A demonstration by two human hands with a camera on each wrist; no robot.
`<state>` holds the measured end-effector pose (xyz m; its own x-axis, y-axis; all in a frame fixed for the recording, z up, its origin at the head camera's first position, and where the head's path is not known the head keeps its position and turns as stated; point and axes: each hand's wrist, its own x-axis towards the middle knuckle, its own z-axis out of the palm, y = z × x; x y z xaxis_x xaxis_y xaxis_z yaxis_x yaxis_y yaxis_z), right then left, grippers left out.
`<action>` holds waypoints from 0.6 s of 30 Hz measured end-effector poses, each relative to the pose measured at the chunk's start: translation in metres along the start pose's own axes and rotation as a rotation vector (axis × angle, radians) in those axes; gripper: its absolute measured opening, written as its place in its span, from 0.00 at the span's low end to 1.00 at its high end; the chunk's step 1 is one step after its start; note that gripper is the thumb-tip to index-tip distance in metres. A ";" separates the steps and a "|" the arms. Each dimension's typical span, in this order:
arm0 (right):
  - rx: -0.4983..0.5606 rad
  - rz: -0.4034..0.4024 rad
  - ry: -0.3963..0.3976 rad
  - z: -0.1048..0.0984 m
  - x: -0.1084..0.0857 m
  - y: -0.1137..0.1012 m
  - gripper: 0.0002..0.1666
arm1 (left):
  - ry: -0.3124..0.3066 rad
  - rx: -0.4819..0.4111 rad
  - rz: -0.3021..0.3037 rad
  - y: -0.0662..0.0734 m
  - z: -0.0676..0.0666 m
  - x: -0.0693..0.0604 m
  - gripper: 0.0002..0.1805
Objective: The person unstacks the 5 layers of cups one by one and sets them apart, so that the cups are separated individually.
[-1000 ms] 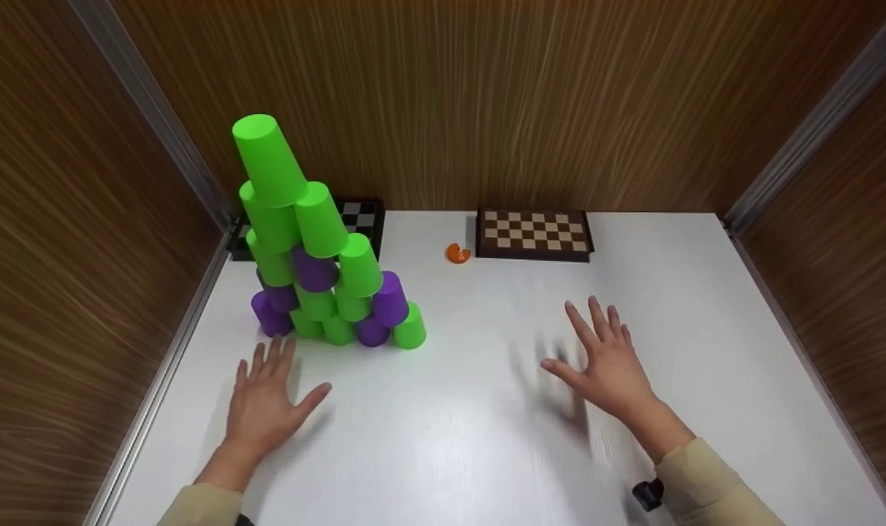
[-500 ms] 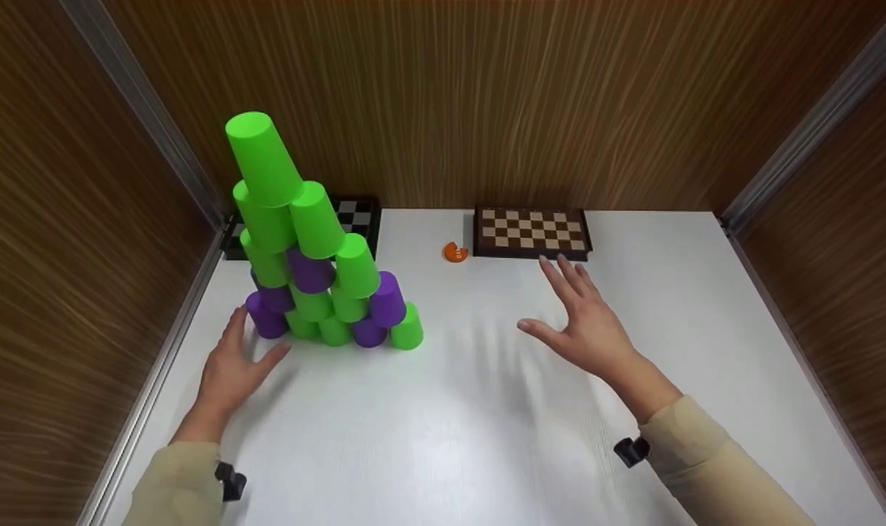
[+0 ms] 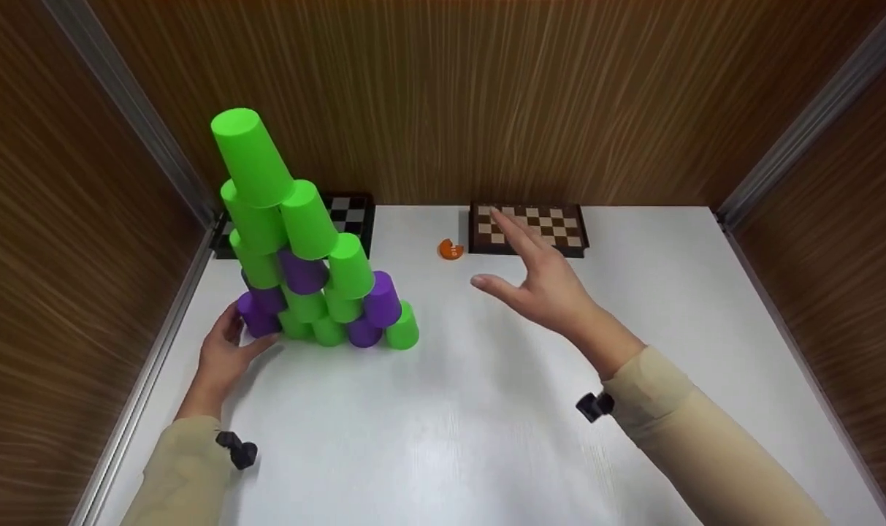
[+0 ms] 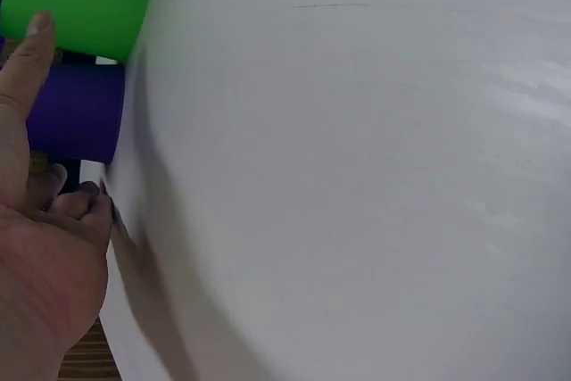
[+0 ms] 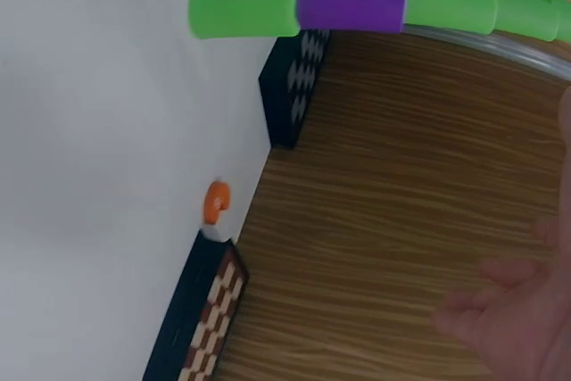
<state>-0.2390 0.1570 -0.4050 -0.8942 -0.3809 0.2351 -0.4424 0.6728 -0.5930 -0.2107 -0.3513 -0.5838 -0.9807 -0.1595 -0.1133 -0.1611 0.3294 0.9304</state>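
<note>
A tall pyramid of upside-down green and purple cups stands at the left of the table, topped by a green cup [image 3: 253, 161]. My left hand [image 3: 222, 359] is at its lower left corner, thumb and fingers on either side of a purple cup [image 3: 256, 318]. In the left wrist view a small gap shows between the fingers and this purple cup [image 4: 78, 118], while the thumb overlaps a green cup [image 4: 85, 8]. Raised above the table to the right of the pyramid, my right hand [image 3: 552, 292] has straight fingers and a spread thumb, holding nothing.
A brown chessboard box [image 3: 570, 232] lies against the back wall, partly hidden by the right hand. To its left is an orange notched disc [image 3: 451, 250]. A black chessboard [image 3: 351, 215] sits behind the cups. Wooden panels [image 3: 443, 95] enclose the white table [image 3: 413, 438].
My left hand has moved left and forward to the lowest left purple cup. My right hand has travelled forward and left, towards the pyramid. The cups still stand as before.
</note>
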 end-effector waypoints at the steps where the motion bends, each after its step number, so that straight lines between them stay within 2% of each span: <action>1: 0.008 -0.007 0.001 0.000 0.003 -0.005 0.55 | 0.001 -0.003 0.003 -0.001 -0.001 0.001 0.60; 5: 0.056 -0.024 -0.002 0.001 0.018 -0.024 0.53 | 0.009 -0.017 0.008 -0.005 -0.003 0.008 0.56; 8: 0.096 -0.043 -0.005 0.003 0.032 -0.041 0.52 | 0.013 -0.022 0.002 -0.008 -0.003 0.008 0.56; 18: 0.385 -0.139 -0.019 0.009 0.089 -0.121 0.45 | 0.042 -0.035 -0.054 -0.013 0.001 -0.004 0.52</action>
<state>-0.2640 0.0362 -0.3189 -0.8246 -0.4659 0.3210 -0.4981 0.3287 -0.8024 -0.2045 -0.3539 -0.5956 -0.9650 -0.2153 -0.1498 -0.2091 0.2866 0.9349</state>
